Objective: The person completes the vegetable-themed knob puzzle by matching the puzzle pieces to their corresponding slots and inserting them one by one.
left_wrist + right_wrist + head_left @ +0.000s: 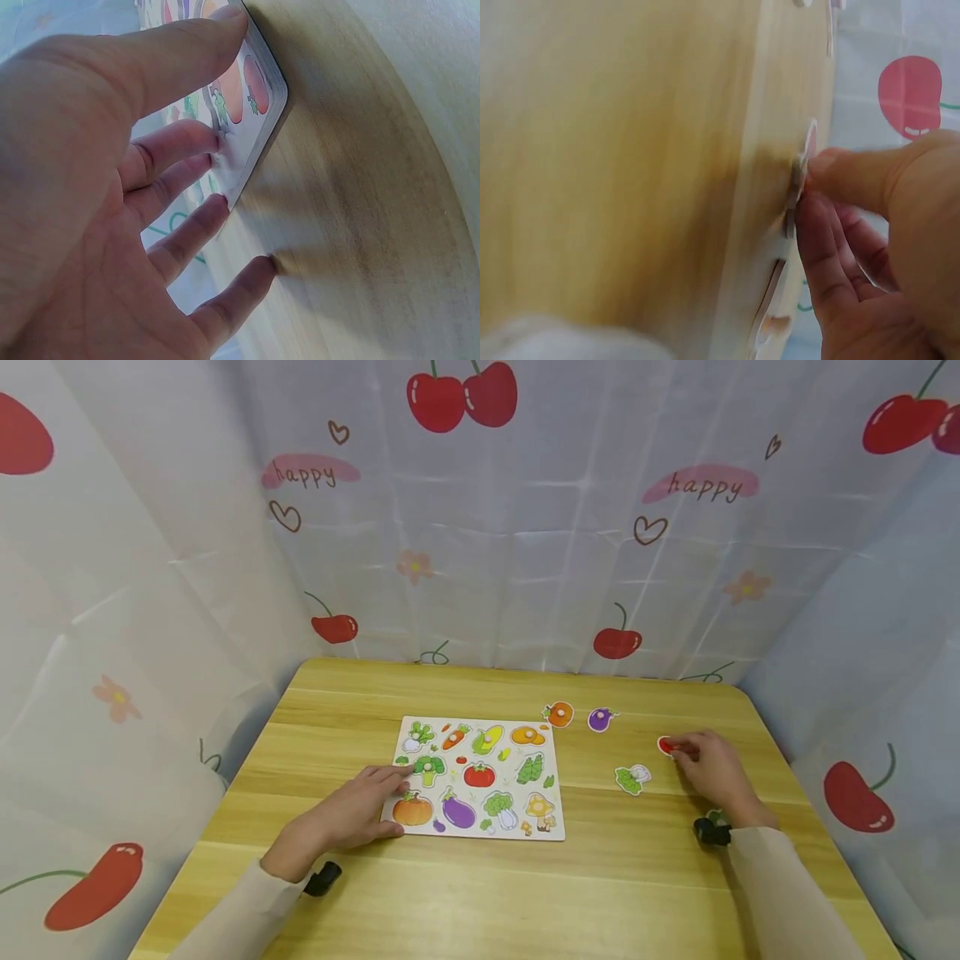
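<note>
Two hands are in view above the table [480,893]. Your left hand [358,810] rests at the left side of the board [506,777], fingers spread and relaxed, gripping nothing. The left wrist view shows your thumb at the board's near edge and your little finger off the board, its tip at the tabletop. The board lies flat and bears printed vegetables.

Your right hand [712,764] pinches the red piece [663,744] between thumb and fingers, to the right of the board and well apart from it. The hand partly covers this piece; whether it touches the table you cannot tell.

Three loose pieces lie nearby. The green-and-white piece [632,779] is nearest your right hand, to its left. The purple piece [599,720] lies farther back. The orange piece [560,714] is at the board's far right corner; whether it overlaps the edge you cannot tell.

A black device [322,878] sits at your left wrist. White cloth [480,543] with printed cherries hangs behind the table.
</note>
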Action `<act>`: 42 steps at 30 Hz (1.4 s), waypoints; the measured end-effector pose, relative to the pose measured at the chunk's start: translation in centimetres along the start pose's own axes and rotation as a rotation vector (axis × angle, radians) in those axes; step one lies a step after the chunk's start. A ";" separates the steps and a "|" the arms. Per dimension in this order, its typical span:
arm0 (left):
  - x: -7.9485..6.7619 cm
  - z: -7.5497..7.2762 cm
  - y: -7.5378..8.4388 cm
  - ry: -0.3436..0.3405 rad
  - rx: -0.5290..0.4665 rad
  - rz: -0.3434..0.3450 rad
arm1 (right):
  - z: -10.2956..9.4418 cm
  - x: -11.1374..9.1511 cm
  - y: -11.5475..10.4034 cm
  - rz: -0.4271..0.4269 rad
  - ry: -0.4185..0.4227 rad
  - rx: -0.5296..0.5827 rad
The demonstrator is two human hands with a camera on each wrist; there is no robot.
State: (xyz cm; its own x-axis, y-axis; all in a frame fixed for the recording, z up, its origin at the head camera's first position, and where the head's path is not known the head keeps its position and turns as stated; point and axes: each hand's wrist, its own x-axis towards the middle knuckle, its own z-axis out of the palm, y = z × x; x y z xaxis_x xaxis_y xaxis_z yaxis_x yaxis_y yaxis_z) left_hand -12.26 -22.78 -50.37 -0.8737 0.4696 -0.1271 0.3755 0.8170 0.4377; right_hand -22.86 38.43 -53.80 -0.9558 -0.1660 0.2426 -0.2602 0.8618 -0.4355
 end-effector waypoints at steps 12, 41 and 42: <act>0.1 -0.2 -0.1 0.008 0.007 0.019 | 0.7 1.5 -2.1 -0.019 -0.017 -0.003; 0.0 0.0 -0.3 0.001 0.018 0.017 | 2.7 1.8 -5.7 0.019 -0.013 0.104; 0.0 0.1 -0.4 0.002 0.015 0.016 | 2.9 1.8 -6.0 0.014 -0.007 0.114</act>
State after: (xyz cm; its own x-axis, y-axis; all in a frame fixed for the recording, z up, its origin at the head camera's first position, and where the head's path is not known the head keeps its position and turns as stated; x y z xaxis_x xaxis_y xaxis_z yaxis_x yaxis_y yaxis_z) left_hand -12.34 -23.09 -50.57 -0.8680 0.4823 -0.1181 0.3944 0.8141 0.4262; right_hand -23.39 31.57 -53.30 -0.9604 -0.1579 0.2297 -0.2601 0.8042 -0.5345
